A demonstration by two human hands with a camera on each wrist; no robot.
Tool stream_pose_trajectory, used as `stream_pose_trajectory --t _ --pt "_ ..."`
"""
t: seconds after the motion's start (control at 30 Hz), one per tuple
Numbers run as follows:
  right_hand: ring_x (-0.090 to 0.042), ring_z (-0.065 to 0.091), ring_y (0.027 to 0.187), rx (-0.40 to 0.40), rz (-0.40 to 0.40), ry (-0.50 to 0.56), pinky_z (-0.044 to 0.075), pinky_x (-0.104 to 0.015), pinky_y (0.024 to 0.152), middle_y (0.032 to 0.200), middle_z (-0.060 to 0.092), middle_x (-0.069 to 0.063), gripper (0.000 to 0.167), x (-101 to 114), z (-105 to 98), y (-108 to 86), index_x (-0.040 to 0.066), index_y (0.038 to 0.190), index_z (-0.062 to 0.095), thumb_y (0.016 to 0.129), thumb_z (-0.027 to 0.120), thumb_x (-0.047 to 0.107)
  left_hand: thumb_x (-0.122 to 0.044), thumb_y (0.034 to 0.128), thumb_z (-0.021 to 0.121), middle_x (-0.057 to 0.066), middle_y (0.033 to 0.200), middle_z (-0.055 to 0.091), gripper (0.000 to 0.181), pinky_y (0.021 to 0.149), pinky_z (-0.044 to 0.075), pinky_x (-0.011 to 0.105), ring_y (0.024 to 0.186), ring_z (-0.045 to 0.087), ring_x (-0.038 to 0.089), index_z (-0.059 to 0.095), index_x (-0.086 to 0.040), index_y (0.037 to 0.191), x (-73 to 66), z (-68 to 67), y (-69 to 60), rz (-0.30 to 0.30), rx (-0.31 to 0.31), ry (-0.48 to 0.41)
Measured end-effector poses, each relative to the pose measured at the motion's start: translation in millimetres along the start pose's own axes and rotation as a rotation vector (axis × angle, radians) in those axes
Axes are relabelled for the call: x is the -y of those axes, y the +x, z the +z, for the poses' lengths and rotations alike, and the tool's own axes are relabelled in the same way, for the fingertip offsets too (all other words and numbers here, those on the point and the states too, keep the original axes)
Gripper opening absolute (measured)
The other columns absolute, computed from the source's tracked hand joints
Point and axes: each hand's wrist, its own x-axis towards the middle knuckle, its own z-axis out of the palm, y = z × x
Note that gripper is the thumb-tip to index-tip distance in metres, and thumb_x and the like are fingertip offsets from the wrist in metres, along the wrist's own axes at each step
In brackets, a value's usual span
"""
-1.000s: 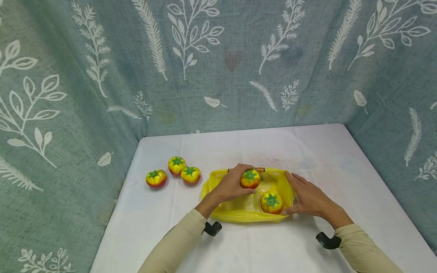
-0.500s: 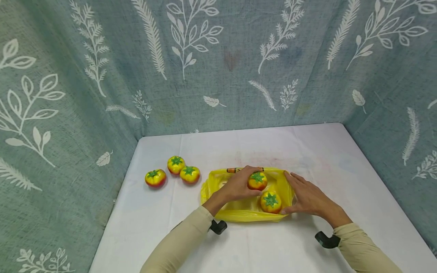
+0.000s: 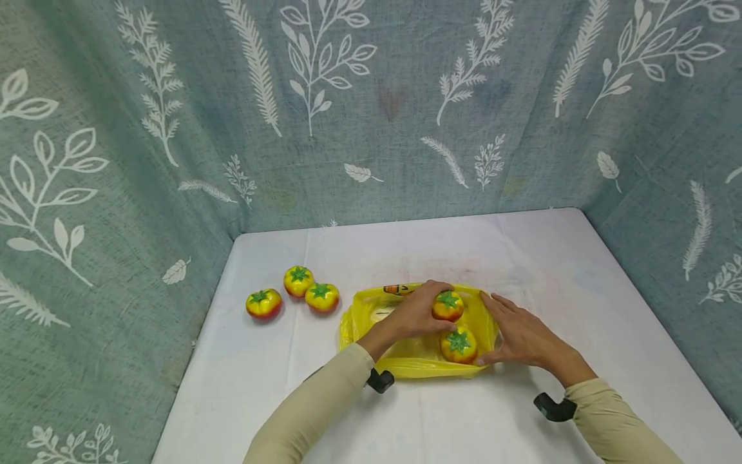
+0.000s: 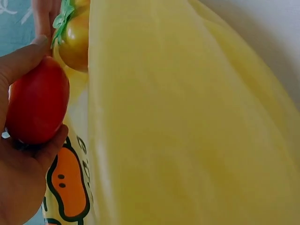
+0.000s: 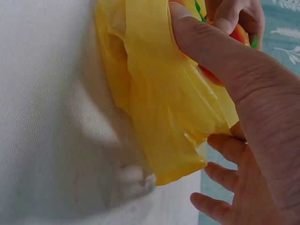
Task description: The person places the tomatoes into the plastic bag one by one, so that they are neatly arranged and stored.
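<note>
The left hand [image 3: 414, 316] has just shifted toward the far-right side of the yellow bag [image 3: 417, 370], its fingers gripping a held fruit [image 3: 447, 307] within the mouth, just beyond the bagged fruit [image 3: 458, 345]; its placing looks nearly done. The right hand [image 3: 524, 336] touches the bag's right end, fingers spread. Three loose fruits [image 3: 321, 298] lie left of the bag, seemingly still to pack.

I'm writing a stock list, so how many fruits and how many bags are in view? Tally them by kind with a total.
Fruits: 5 (three on the table, at left, back and right; one in the bag, at; one held by the left hand, at)
Yellow bags: 1
Total: 6
</note>
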Motion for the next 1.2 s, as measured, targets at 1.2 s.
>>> stream_pose_trajectory --t 1.2 --pt "-0.046 0.030 0.144 -0.009 -0.026 -0.013 0.034 -0.068 0.107 0.159 0.034 -0.021 0.131 2 -1 2.5 -0.002 0.158 0.023 0.068 0.075 0.077 -0.046 0.0906 0.075 0.000 0.141 0.053 0.069 0.104 0.046 0.030 0.121 0.053 0.014 0.049 -0.015 0.147 5.4 23.1 25.7 -0.042 0.007 -0.042"
